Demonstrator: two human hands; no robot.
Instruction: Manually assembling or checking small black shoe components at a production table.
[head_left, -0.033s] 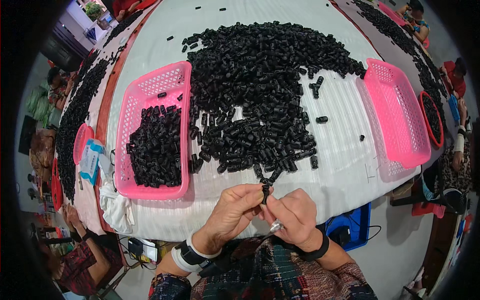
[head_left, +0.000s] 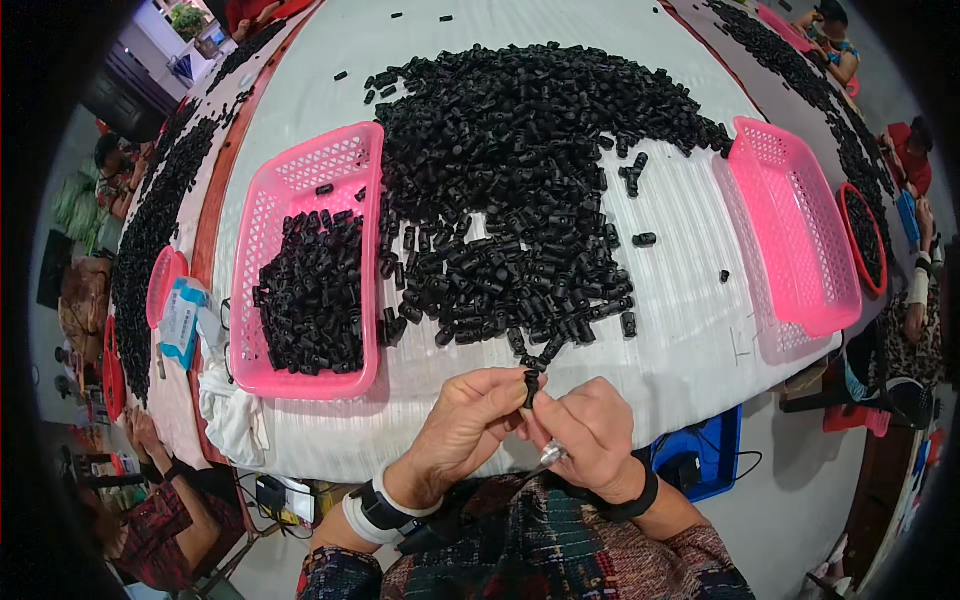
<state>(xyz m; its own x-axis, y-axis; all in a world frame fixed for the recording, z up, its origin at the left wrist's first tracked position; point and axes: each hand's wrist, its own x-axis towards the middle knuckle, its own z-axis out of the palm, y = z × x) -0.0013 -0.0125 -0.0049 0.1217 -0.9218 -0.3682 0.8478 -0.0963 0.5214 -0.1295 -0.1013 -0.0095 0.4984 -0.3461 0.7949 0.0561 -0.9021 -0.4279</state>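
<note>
Watching from afar, I see the left hand point(head_left: 455, 420) at the middle of the near edge of the surface point(head_left: 685, 310), its fingers pinching a black part point(head_left: 531, 390). Just beside it, the right hand point(head_left: 590, 430) has its fingers curled round a metal-ended tool point(head_left: 553, 453); I cannot tell whether they touch the part too. A black pile point(head_left: 520, 150) spreads from the hands toward the far edge. One pink basket point(head_left: 300, 386), partly filled, stands toward the left edge; another basket point(head_left: 800, 230) sits by the right edge. A white cloth point(head_left: 232, 415) drapes the near left corner.
</note>
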